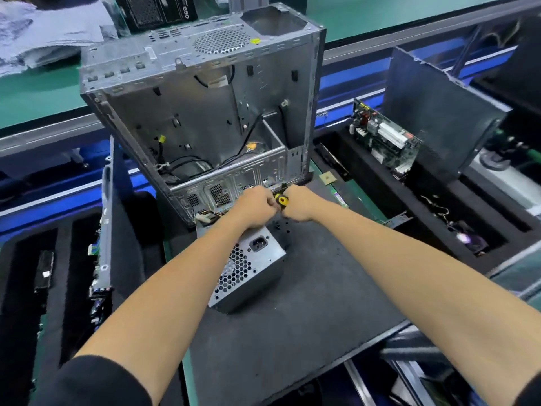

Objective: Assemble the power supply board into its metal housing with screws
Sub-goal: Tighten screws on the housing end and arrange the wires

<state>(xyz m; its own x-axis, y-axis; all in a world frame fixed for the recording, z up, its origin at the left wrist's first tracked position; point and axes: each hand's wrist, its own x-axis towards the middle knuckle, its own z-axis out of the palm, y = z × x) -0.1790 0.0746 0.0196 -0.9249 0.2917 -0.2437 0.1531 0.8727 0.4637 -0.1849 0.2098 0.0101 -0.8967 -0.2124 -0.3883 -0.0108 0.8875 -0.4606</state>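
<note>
Black foam mat (307,288), green bench (44,95), blue trays (336,112)

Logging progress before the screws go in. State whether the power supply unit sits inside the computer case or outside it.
Outside. The power supply unit lies on the black foam mat in front of the open computer case.

You have one view only, from the camera worn on your head, looking forward and steeply down along both forearms. It sits close: your arms fill the lower half, and your left hand (257,205) and right hand (298,205) meet near the centre. The wide lens bends the surface (307,303) edges, and the open computer case (205,112) rises in the upper half. No second view overlaps it.
</note>
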